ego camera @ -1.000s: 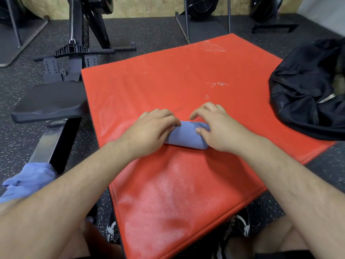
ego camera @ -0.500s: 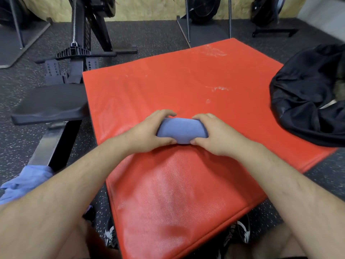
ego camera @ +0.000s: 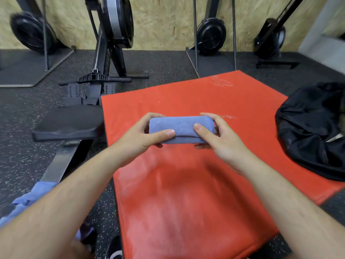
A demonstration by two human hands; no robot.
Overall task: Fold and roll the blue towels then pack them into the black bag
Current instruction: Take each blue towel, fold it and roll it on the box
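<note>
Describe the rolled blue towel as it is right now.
The rolled blue towel is a short, tight cylinder of soft, terry-like cloth, lying crosswise to the view. Its outer edge runs along the front as a seam. The left hand grips its left end and the right hand its right end, thumbs on the near side. It seems held above the red mat.

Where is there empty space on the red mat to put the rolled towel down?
The red mat is bare from the rolled towel to its far edge, and from the towel to its near edge. The black bag crowds the right side.
</note>
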